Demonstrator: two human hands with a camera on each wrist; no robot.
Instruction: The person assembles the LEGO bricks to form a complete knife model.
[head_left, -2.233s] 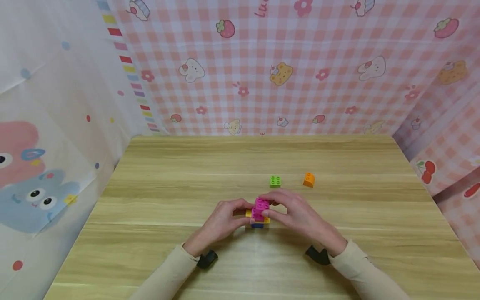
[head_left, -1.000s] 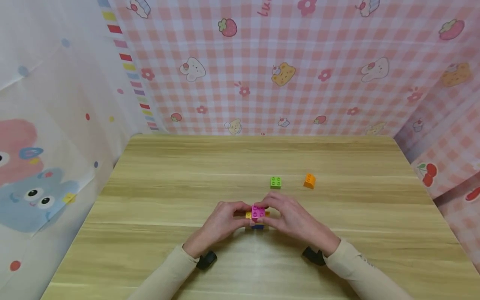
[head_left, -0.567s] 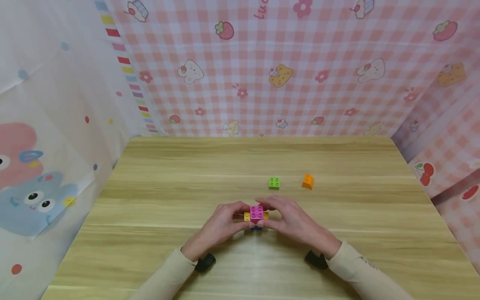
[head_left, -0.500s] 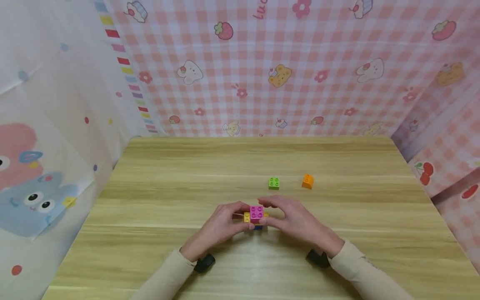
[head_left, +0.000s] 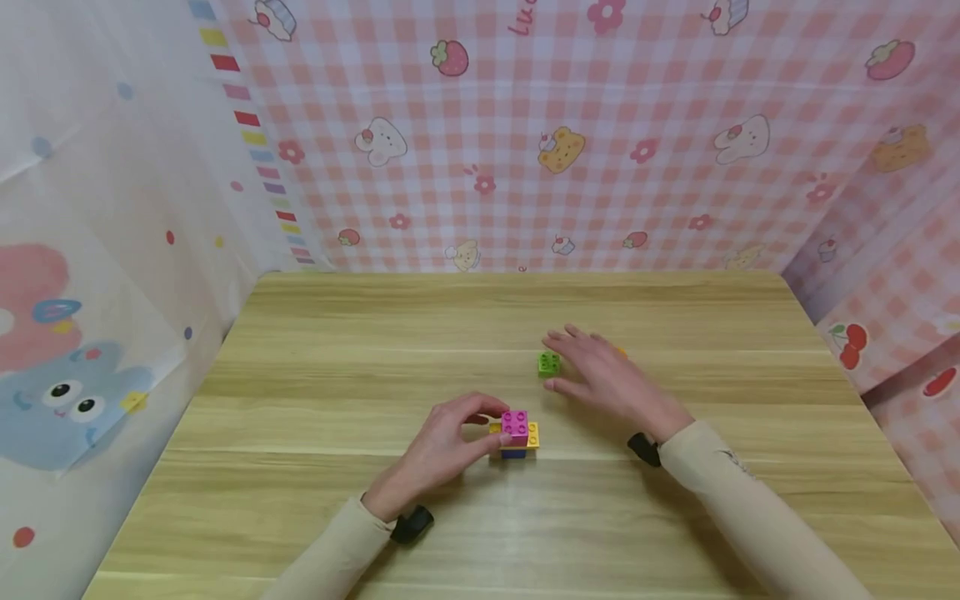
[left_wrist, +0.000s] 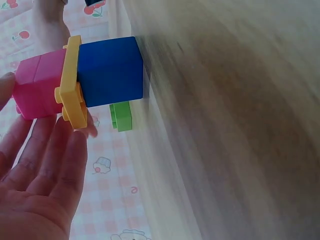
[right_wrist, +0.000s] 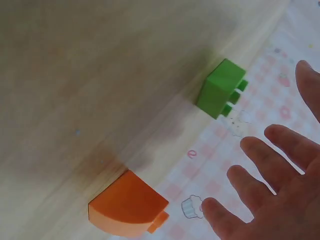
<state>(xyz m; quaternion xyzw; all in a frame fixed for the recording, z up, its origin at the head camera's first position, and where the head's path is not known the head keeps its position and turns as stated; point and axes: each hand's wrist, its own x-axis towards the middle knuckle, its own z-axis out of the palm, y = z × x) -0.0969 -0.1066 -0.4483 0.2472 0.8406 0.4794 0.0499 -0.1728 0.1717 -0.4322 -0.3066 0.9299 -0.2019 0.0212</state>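
Two pink toy bricks [head_left: 514, 425] top a small stack, over a yellow plate brick [left_wrist: 74, 82] and a blue brick [left_wrist: 110, 71] that stands on the table. My left hand [head_left: 452, 437] holds the pink bricks between thumb and fingers, from the left side. Farther back, my right hand [head_left: 607, 375] hovers with fingers spread and nothing in them. Its thumb and index finger are near the green brick [head_left: 548, 364], apart from it in the right wrist view. An orange curved brick [right_wrist: 127, 205] lies beyond the right hand, mostly hidden by it in the head view.
The wooden table [head_left: 360, 333] reaches back to a pink checked cloth [head_left: 480, 125]. A white cloth with cartoon figures [head_left: 112, 208] hangs at the left. Each wrist wears a black strap mount [head_left: 412, 525].
My right hand pressed the upper pink brick down onto the stack, let go and moved back and right to the green brick. My left hand stays at the stack.
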